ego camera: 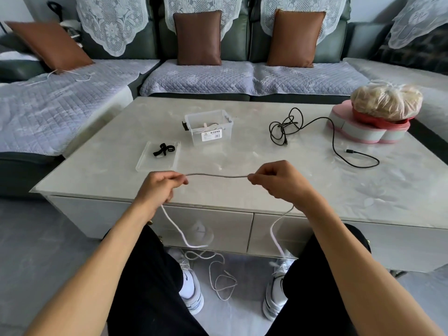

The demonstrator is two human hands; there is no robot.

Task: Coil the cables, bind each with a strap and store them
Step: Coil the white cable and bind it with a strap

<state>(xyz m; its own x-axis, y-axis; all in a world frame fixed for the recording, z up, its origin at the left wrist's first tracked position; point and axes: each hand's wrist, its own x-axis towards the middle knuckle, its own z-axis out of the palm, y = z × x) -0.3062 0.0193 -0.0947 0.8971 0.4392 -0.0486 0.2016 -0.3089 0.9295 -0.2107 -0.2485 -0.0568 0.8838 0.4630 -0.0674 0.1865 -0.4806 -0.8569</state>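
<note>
Hands at near edge of coffee table (242, 151): left hand (161, 187) and right hand (278, 181) each pinch white cable (218, 176) w/ curled fingers, a short span stretched level between them. Both cable tails hang below table edge, loose loops on floor between shoes. On table: clear storage box (209, 126) at centre w/ coiled white cable inside; lid (157, 157) just front-left of box, carrying black straps (164, 149); black USB cable (312, 132) uncoiled, right of box.
</note>
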